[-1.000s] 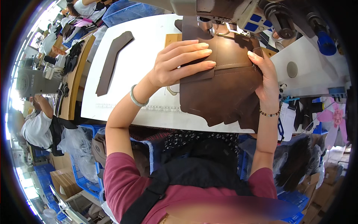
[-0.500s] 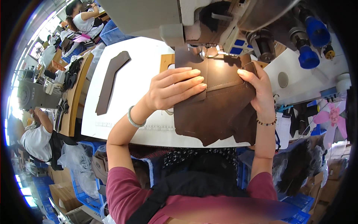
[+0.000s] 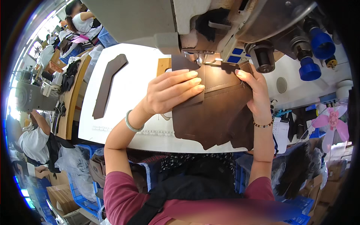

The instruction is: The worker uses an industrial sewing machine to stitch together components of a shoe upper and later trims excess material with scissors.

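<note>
Beneath the head of a sewing machine (image 3: 200,56) lies a brown leather piece (image 3: 204,122) with stitched seams and an uneven near edge. My left hand (image 3: 170,90) rests on its left part, fingers stretched out and flat, the tips close to the presser foot. At its right side my right hand (image 3: 258,90) grips the leather, thumb on top; the other fingers are mostly hidden behind the folded edge. The machine's lamp lights the leather between my hands. Whether the needle is in the leather I cannot tell.
On the white table (image 3: 150,137), a bent brown leather strip (image 3: 108,88) lies to the left. Blue-capped machine parts (image 3: 310,68) hang at upper right, above a pink fan (image 3: 332,120). Blue crates (image 3: 80,187) stand below on the left. Other people (image 3: 35,144) sit at left.
The whole view has shifted slightly down and left. My hands keep their places on the leather, which shows little movement under the machine. Another person's hand now shows at lower left.
</note>
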The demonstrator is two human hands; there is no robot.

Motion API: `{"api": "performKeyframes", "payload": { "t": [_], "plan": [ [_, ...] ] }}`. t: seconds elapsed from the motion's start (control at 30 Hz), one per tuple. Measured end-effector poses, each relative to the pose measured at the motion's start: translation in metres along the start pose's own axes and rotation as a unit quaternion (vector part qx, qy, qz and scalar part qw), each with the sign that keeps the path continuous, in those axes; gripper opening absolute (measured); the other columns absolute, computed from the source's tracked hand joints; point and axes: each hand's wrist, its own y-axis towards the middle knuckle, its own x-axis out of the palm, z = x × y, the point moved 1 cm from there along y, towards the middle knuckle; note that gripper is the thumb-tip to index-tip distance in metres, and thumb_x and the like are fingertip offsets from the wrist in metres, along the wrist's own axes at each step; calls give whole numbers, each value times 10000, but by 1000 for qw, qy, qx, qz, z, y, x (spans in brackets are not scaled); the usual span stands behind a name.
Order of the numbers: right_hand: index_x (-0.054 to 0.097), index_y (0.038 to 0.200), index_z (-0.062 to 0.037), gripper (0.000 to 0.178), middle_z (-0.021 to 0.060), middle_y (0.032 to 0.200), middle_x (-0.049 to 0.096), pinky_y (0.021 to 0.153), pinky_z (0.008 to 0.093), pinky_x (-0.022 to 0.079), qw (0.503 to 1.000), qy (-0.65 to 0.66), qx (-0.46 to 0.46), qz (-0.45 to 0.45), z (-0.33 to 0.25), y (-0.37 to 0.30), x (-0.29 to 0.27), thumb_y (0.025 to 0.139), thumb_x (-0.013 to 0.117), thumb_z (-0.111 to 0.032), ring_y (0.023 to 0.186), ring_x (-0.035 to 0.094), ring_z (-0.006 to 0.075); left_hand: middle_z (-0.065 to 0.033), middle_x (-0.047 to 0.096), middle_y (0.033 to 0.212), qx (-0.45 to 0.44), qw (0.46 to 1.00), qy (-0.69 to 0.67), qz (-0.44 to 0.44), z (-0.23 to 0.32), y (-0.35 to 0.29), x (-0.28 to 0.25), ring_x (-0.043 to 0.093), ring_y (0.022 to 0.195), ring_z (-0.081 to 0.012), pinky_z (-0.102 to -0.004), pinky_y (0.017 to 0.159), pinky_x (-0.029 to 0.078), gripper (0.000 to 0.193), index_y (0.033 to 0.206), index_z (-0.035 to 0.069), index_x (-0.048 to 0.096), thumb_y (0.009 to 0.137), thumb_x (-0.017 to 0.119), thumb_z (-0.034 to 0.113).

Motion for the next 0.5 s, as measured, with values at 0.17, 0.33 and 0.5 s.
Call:
{"api": "performKeyframes", "payload": {
  "t": [0.17,0.33,0.5],
  "plan": [
    [582,1086,-4,251,45,941,653,703,226,525,1000,-18,0,10,-1,5,1,850,635,-70,808,634,89,-64,682,952,-15,1000,-13,5,-2,2,2,656,910,-220,-341,798,568,240,923,36,723,717,637,123],
    [589,1071,-2,232,46,921,652,692,220,528,1000,4,-24,20,0,7,3,854,631,-71,796,638,92,-69,669,936,-4,1000,-10,1,-3,-2,3,671,896,-239,-377,803,575,224,927,36,722,741,682,154],
    [588,1059,-9,212,38,913,649,687,215,531,1000,6,-21,18,1,11,1,864,628,-79,797,640,88,-64,660,923,-23,1000,-6,8,-5,-4,7,668,893,-244,-390,819,572,238,931,31,722,734,697,163]
  ]
}}
